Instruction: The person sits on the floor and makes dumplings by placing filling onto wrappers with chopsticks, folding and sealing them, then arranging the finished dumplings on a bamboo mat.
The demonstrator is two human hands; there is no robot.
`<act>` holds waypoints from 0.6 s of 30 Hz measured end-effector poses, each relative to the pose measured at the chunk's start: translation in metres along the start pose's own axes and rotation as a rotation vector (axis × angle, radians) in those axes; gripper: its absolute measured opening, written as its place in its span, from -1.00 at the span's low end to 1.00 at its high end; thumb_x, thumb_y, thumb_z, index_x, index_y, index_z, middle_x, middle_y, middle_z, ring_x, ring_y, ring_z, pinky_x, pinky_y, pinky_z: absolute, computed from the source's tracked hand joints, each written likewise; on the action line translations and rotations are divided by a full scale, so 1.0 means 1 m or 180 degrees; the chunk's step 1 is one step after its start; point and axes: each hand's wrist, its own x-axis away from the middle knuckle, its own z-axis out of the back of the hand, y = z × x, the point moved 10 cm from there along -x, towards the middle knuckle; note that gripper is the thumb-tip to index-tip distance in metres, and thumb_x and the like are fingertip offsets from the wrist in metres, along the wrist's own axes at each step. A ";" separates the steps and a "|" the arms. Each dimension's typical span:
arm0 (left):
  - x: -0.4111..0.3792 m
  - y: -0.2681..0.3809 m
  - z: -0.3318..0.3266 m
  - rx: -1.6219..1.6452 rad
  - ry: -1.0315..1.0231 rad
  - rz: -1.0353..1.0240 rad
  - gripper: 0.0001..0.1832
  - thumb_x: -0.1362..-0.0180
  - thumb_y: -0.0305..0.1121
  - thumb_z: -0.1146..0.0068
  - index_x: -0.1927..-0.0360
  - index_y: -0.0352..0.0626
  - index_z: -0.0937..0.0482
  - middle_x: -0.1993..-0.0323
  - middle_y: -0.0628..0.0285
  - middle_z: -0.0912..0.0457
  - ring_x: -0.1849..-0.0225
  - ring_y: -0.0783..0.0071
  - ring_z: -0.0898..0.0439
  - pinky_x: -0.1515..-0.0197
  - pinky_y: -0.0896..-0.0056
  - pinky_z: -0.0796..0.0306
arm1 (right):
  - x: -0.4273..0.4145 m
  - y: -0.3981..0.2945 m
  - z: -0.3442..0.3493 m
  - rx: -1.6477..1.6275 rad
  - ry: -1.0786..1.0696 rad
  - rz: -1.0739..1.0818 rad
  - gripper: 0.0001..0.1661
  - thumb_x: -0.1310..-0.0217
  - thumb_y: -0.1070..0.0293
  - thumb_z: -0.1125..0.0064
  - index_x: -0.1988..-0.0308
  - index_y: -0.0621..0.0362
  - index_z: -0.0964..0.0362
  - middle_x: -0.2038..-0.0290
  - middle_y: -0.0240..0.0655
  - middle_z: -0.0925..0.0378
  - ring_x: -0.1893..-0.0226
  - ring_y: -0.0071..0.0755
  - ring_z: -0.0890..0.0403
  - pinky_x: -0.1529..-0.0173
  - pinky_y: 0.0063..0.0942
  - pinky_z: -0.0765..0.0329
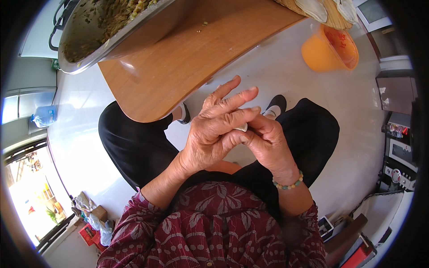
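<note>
A small white piece of dough, apparently a dumpling, is pinched between my two hands over my lap. My left hand holds it between thumb and index finger, with its other fingers spread out. On its other side, the bent fingers and thumb of my right hand press against it. Most of the dough is hidden by my fingers. Beyond my left hand, a large steel bowl of chopped filling stands tilted in view on the wooden table.
White dumplings lie on a woven straw tray at the table's far right. An orange plastic bucket is on the floor beyond. Crumbs dot the tabletop, whose rounded corner reaches over my left knee. A blue water jug stands far left.
</note>
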 end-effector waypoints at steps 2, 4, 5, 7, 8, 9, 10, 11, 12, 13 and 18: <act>0.000 -0.002 -0.002 0.0032 -0.0065 0.0054 -0.64 0.00 -0.19 -0.26 0.13 -0.10 -0.66 -0.11 0.16 -0.53 -0.34 -0.02 -0.21 -0.33 -0.05 -0.02 | 0.001 0.004 0.003 -0.0042 0.0068 0.0085 -0.77 -0.22 0.56 -0.10 0.09 0.27 -0.44 0.28 -0.38 -0.57 0.26 -0.66 -0.51 0.16 -0.64 -0.49; 0.001 -0.002 -0.002 0.0041 -0.0082 0.0146 -0.72 -0.01 -0.22 -0.25 0.21 -0.09 -0.70 -0.04 0.20 -0.59 -0.34 -0.01 -0.22 -0.35 -0.08 0.02 | 0.003 0.008 0.004 0.0006 0.0069 -0.0072 -0.79 -0.21 0.57 -0.11 0.11 0.27 -0.45 0.30 -0.41 -0.56 0.30 -0.69 -0.49 0.21 -0.65 -0.47; 0.001 0.001 -0.003 -0.0157 -0.0129 0.0069 -0.72 0.00 -0.23 -0.25 0.21 -0.08 -0.70 -0.03 0.21 -0.59 -0.34 0.00 -0.23 -0.36 -0.08 0.04 | 0.004 0.010 0.004 0.0030 0.0070 -0.0150 -0.79 -0.20 0.58 -0.11 0.12 0.27 -0.45 0.31 -0.42 -0.55 0.32 -0.70 -0.47 0.23 -0.66 -0.47; 0.000 0.006 -0.005 -0.0554 -0.0223 -0.0088 -0.74 0.02 -0.23 -0.26 0.23 -0.05 -0.71 -0.01 0.23 -0.61 -0.33 0.03 -0.25 -0.37 -0.09 0.07 | 0.006 0.014 0.005 -0.0012 0.0056 -0.0168 -0.79 -0.19 0.59 -0.11 0.12 0.27 -0.45 0.33 -0.44 -0.54 0.34 -0.72 -0.45 0.25 -0.67 -0.45; 0.001 0.008 -0.005 -0.0610 -0.0215 -0.0162 -0.71 0.02 -0.23 -0.26 0.20 -0.05 -0.70 -0.02 0.22 -0.60 -0.34 0.04 -0.25 -0.37 -0.10 0.09 | 0.006 0.016 0.004 -0.0034 0.0049 -0.0177 -0.78 -0.19 0.60 -0.11 0.12 0.27 -0.45 0.33 -0.45 -0.54 0.35 -0.72 -0.44 0.27 -0.68 -0.44; 0.001 0.010 -0.005 -0.0666 -0.0208 -0.0240 -0.67 0.03 -0.22 -0.26 0.16 -0.05 -0.68 -0.03 0.20 -0.59 -0.34 0.04 -0.24 -0.38 -0.12 0.11 | 0.006 0.019 0.005 -0.0130 0.0084 -0.0233 -0.78 -0.18 0.60 -0.11 0.12 0.27 -0.45 0.33 -0.44 -0.54 0.34 -0.72 -0.45 0.26 -0.67 -0.45; 0.001 0.012 -0.006 -0.0723 -0.0201 -0.0318 -0.64 0.04 -0.21 -0.26 0.13 -0.04 -0.67 -0.04 0.19 -0.58 -0.34 0.05 -0.24 -0.38 -0.13 0.12 | 0.006 0.021 0.006 -0.0226 0.0119 -0.0289 -0.77 -0.18 0.60 -0.12 0.12 0.27 -0.45 0.33 -0.44 -0.54 0.34 -0.72 -0.45 0.26 -0.67 -0.45; 0.000 0.011 -0.004 -0.0588 -0.0128 -0.0256 -0.60 0.04 -0.22 -0.27 0.08 -0.06 -0.64 -0.05 0.18 -0.57 -0.34 0.05 -0.24 -0.38 -0.14 0.13 | 0.006 0.024 0.005 -0.0322 0.0153 -0.0344 -0.77 -0.17 0.60 -0.12 0.11 0.27 -0.45 0.33 -0.43 -0.54 0.33 -0.72 -0.46 0.25 -0.66 -0.46; -0.001 0.009 -0.003 -0.0450 -0.0054 -0.0195 -0.55 0.05 -0.23 -0.27 0.02 -0.08 -0.61 -0.06 0.17 -0.57 -0.34 0.06 -0.24 -0.38 -0.16 0.14 | 0.004 0.020 0.006 -0.0290 0.0248 -0.0360 -0.76 -0.17 0.61 -0.13 0.12 0.28 -0.45 0.34 -0.43 -0.54 0.33 -0.72 -0.46 0.24 -0.66 -0.46; -0.001 0.008 -0.002 -0.0312 0.0019 -0.0135 -0.51 0.05 -0.24 -0.28 -0.03 -0.10 -0.57 -0.06 0.16 -0.56 -0.34 0.07 -0.24 -0.39 -0.17 0.14 | 0.001 0.013 0.004 -0.0257 0.0343 -0.0375 -0.76 -0.16 0.62 -0.13 0.12 0.28 -0.45 0.34 -0.43 -0.54 0.32 -0.72 -0.47 0.23 -0.66 -0.47; -0.001 0.013 0.000 -0.0245 0.0162 -0.0203 -0.41 0.11 -0.44 -0.32 -0.11 -0.16 -0.49 -0.09 0.08 -0.53 -0.26 0.17 -0.37 -0.33 -0.19 -0.04 | 0.001 0.008 0.004 -0.0169 0.0215 -0.0285 -0.76 -0.13 0.64 -0.12 0.13 0.28 -0.46 0.35 -0.43 -0.54 0.30 -0.71 -0.49 0.20 -0.65 -0.49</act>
